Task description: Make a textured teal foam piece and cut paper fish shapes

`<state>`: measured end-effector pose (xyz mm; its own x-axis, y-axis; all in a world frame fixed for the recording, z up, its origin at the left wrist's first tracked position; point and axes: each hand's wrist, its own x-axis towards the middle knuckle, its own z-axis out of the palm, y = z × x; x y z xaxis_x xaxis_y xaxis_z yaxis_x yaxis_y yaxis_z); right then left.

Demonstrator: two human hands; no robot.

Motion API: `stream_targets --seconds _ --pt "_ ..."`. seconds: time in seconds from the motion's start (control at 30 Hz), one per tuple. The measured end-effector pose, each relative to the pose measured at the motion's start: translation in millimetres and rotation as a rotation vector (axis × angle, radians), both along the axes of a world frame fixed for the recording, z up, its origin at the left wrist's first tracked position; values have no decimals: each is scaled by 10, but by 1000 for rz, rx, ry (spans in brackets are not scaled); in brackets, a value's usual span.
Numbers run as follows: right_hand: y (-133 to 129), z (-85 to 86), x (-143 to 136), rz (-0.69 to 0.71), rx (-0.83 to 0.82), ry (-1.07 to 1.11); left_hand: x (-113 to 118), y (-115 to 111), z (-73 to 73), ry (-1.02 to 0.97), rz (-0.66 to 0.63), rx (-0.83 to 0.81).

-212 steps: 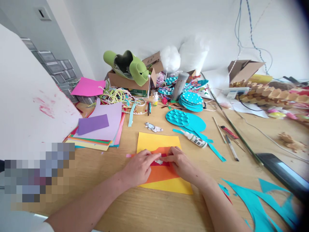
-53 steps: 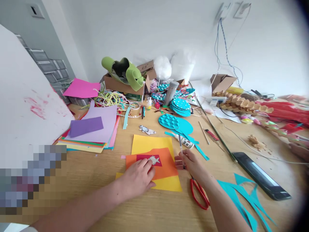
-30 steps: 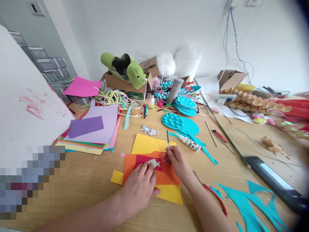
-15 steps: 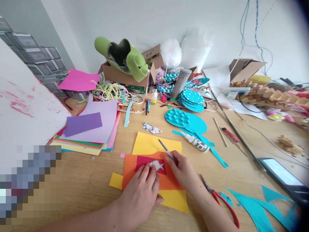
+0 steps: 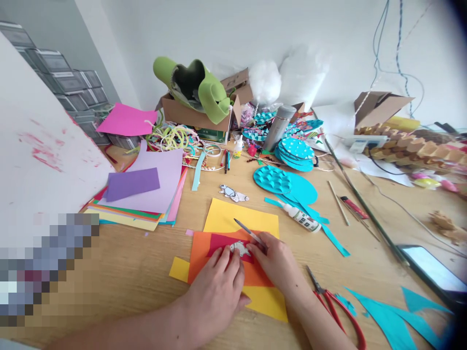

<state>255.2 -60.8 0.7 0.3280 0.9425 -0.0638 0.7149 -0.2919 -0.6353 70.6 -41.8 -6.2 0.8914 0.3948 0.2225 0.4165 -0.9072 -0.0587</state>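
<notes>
My right hand (image 5: 274, 255) is closed around a pen (image 5: 248, 231) whose tip points up and left, off the paper. Its fingertips touch the tail side of a white fish cutout (image 5: 240, 248). My left hand (image 5: 217, 287) lies with fingers extended, their tips pressing at the fish's lower left edge. Beneath the fish is a dark red paper piece (image 5: 218, 242) on an orange sheet (image 5: 200, 257), with yellow paper (image 5: 222, 214) under that. Just beyond lie more drawn fish cutouts (image 5: 233, 193).
Red-handled scissors (image 5: 330, 301) lie beside my right forearm, near blue scraps (image 5: 386, 311). A glue bottle (image 5: 301, 217) rests on blue strips. Stacked coloured paper (image 5: 146, 204) is at left. A steel flask (image 5: 279, 129) stands behind blue ovals (image 5: 304, 187). A phone (image 5: 426, 265) lies at right.
My right hand has moved in toward the fish's tail, and the pen has tipped lower to the left. The whole view has shifted slightly. My left hand stays on the paper.
</notes>
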Motion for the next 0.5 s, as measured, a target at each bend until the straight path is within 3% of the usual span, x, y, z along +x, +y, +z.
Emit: stream_targets --seconds 0.5 --pt "-5 -15 12 12 29 -20 -1 9 13 -21 -13 13"
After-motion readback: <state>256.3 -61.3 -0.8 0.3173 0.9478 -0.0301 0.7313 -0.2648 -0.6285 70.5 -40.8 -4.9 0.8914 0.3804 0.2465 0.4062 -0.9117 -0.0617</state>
